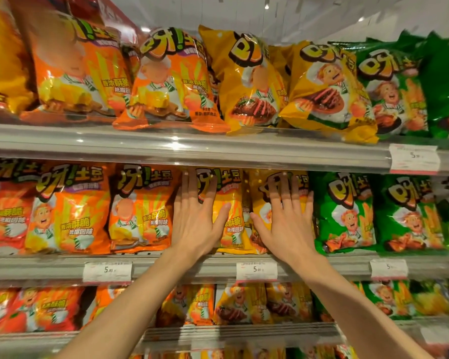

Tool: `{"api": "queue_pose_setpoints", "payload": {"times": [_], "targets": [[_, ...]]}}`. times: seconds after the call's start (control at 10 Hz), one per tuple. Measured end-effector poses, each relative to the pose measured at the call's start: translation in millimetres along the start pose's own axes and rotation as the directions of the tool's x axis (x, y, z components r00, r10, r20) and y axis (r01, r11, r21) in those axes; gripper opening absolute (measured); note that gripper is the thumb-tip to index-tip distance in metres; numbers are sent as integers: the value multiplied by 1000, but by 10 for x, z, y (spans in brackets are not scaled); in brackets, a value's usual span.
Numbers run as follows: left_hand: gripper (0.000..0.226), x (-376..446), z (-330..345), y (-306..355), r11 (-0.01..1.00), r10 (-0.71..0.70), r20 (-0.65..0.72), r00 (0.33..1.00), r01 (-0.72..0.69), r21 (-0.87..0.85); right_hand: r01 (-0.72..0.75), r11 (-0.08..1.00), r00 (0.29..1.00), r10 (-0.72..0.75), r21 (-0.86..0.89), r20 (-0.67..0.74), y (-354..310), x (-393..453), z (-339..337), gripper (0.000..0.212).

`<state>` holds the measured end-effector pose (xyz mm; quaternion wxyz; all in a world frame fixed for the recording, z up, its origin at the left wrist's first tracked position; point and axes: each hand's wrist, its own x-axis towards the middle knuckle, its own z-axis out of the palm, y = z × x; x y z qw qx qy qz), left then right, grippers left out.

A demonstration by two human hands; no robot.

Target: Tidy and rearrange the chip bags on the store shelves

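While both forearms reach up from the bottom of the view, the left hand (195,224) and the right hand (288,224) lie flat against 2 chip bags on the middle shelf (49,265). Each grip is wide: fingers straight and spread, thumbs pointing toward each other, nothing pinched. The left hand presses a yellow bag (230,200) standing upright on the middle shelf, its fingertips reaching up to the bag's top edge. The right hand presses a second yellow bag (259,203) just beside the first, touching it at the seam between the thumbs. A price tag (256,270) marked 5 is clipped to the front rail of the middle shelf, directly below the 2 hands.

Left of the hands on the middle shelf stand orange bags (140,211) in a row, upright and touching. Right of the hands on that shelf stand green bags (345,213), also upright.

Below the middle shelf, a lower shelf (239,332) carries more orange, yellow and green bags, partly hidden by the forearms.

Above the middle shelf, the top shelf (192,149) holds leaning orange bags (166,81), 2 tilted yellow bags (249,81) and blurred green ones (399,92), with another price tag (414,159) on its rail at the right.
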<state>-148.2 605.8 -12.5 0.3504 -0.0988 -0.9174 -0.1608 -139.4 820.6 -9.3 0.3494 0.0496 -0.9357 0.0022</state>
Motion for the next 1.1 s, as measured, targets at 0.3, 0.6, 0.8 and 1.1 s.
{"api": "queue_pose_setpoints", "payload": {"times": [0.3, 0.6, 0.8, 1.1], "targets": [[57, -72, -6, 24, 994, 107, -100, 989, -103, 40, 11, 1000, 999, -11, -8, -42, 16, -10, 75, 78], [63, -101, 94, 19, 989, 143, -50, 988, -141, 46, 5, 1000, 1000, -5, -4, -31, -8, -5, 111, 76], [63, -120, -116, 129, 989, 89, 31, 996, -92, 116, 14, 993, 999, -19, 118, 45, 24, -2, -14, 79], [62, -474, -625, 501, 997, -69, 2, 998, 68, 46, -22, 969, 1000, 24, 245, -6, 296, -308, -477, 71]]}}
